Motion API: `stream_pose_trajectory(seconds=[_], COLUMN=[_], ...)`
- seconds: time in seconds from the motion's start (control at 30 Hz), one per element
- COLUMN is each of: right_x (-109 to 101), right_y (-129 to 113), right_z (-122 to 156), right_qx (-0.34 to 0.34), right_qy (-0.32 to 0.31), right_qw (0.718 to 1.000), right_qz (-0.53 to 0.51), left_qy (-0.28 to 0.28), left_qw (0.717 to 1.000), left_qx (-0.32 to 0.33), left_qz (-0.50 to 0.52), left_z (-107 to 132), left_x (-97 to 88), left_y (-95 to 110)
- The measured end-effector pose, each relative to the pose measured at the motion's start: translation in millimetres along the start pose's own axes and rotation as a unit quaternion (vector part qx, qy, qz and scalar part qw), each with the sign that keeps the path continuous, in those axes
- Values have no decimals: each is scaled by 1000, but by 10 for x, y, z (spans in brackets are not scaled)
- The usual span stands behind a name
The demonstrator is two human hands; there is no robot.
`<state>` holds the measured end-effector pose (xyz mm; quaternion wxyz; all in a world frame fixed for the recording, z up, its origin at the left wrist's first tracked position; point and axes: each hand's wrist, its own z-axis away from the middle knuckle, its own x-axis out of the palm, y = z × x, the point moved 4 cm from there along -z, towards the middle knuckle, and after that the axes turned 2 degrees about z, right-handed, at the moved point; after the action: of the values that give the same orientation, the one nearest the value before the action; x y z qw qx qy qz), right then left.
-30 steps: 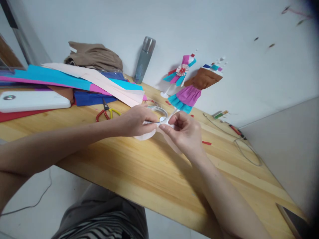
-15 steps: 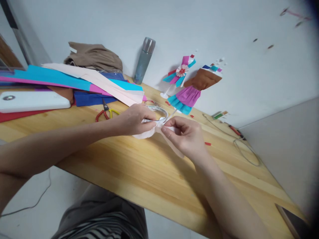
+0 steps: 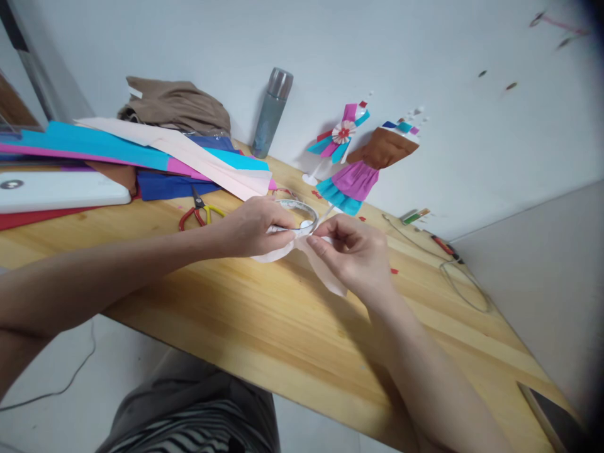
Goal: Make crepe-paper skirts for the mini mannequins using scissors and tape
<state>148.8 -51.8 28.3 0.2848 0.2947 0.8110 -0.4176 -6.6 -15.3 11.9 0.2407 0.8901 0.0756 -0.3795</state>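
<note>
A piece of pale pink crepe-like paper (image 3: 325,270) hangs between my two hands above the table, its upper edge gathered into folds. My left hand (image 3: 262,226) is closed, pinching the gathered edge on the left and a roll of tape (image 3: 304,206) standing above it. To the right, thumb and forefinger of my right hand (image 3: 356,251) pinch the same paper close to the tape. Whether a strip of tape lies between the fingertips I cannot tell. Red-and-yellow-handled scissors (image 3: 201,211) lie beyond my left forearm.
Colored paper sheets (image 3: 108,148) are stacked at the left beside a white device (image 3: 61,190) and brown cloth (image 3: 179,104). A bottle (image 3: 272,113) stands by the wall. Two small dress stands (image 3: 352,182) (image 3: 344,132) wear paper outfits. A cable (image 3: 465,299) lies right.
My right hand has shifted very slightly, and its fingertips sit a little farther from the left hand along the paper's edge. The view has moved slightly; my left hand keeps its grip.
</note>
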Motion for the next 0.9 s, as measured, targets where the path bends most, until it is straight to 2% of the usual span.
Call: stream_pose_trajectory(seconds=[0.23,0.4,0.6,0.9], right_x=[7,-2,49,18], right_y=[3,6,-15,14], right_z=[1,12,33,13], right_qx=[-3,10,-2,-17], right_qy=[-11,4,-35,11], right_qw=[1000,1000,999,1000], right_qz=[-5,5,-24,-7], left_qy=[3,11,13,18], left_qw=[1000,999,999,1000], left_qx=[-4,-20,-15,-13], left_qz=[-17,-30,-24,-12], left_z=[-6,-7,2,-2], left_x=[-2,-14,-3,-16], left_y=[3,-5,4,30])
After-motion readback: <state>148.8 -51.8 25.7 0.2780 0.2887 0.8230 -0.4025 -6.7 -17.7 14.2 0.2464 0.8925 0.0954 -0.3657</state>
